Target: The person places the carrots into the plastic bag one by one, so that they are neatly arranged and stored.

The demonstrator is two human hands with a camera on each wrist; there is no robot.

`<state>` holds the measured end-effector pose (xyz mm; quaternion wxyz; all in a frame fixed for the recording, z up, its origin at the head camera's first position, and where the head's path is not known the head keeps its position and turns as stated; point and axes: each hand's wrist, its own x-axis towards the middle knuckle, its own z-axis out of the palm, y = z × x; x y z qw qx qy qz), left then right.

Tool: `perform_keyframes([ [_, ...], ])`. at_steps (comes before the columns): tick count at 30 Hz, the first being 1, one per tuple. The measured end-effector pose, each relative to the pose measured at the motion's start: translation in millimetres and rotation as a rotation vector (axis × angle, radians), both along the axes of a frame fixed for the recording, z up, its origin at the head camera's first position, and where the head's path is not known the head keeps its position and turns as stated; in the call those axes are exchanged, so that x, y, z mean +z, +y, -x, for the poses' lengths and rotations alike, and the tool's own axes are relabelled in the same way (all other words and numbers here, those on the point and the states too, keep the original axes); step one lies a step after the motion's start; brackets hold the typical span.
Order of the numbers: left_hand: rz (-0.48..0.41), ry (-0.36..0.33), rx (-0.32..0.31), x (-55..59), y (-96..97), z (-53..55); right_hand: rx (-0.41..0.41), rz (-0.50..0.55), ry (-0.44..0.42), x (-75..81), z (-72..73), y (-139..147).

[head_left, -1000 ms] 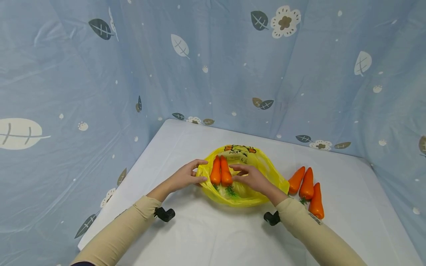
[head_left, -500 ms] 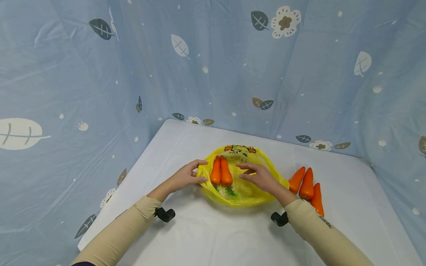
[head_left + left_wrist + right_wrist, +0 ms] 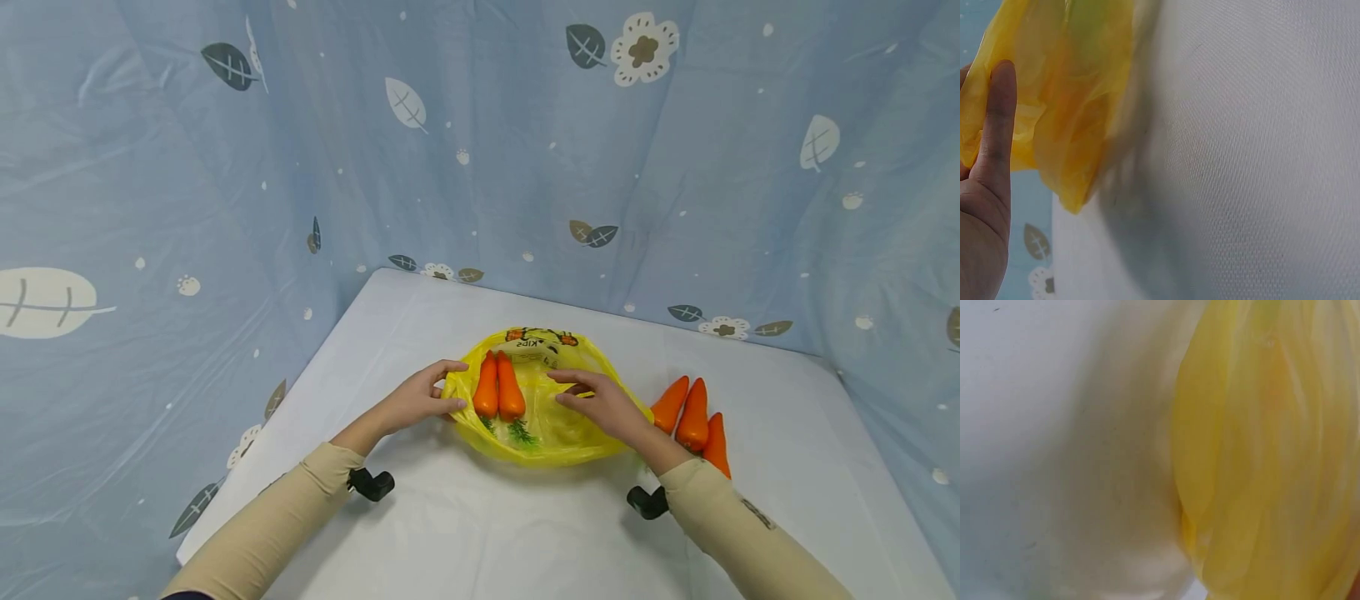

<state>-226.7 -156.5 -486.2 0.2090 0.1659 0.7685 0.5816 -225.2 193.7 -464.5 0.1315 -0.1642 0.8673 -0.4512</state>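
A yellow plastic bag (image 3: 558,454) lies spread on the table with its mouth wide. Inside its left part, two orange carrots (image 3: 511,392) with green tops lie side by side. My left hand (image 3: 412,400) holds the bag's left rim; in the left wrist view the thumb (image 3: 999,125) lies along the yellow plastic. Over the bag's right part is my right hand (image 3: 600,402), its fingers loosely bent and apart from the carrots, with nothing in them. The right wrist view shows mostly the outside of the bag (image 3: 1260,462).
Three more carrots (image 3: 692,417) lie on the white table (image 3: 480,542) just right of the bag, the nearest partly behind the right forearm. A blue patterned curtain (image 3: 487,167) borders the table at the back and left. Black wrist mounts (image 3: 371,483) hang under both forearms.
My right hand has come away from the two carrots in the bag and moved to the right, its forearm along with it. The left hand has stayed at the bag's rim.
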Motion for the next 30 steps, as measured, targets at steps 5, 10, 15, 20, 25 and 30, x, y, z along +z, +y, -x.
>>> perform_keyframes([
  [5,0.007,0.0,0.001,0.3,0.9,-0.2,-0.014,-0.007,0.016,1.4,-3.9,11],
  [10,0.006,-0.004,0.003,1.7,1.6,-1.0,-0.029,0.004,0.007,3.6,-7.5,20],
  [15,-0.001,-0.006,0.003,1.8,2.2,-1.6,-0.052,-0.004,-0.008,5.4,-10.8,27],
  [20,0.0,-0.004,0.003,0.9,1.8,-1.1,-0.063,0.0,-0.003,4.9,-12.7,34],
  [25,0.006,-0.003,0.002,-0.5,0.9,-0.5,-0.06,0.04,0.014,4.6,-14.7,39],
  [30,0.01,-0.001,0.002,-0.3,0.5,-0.8,-0.059,0.08,-0.001,6.1,-18.3,44],
])
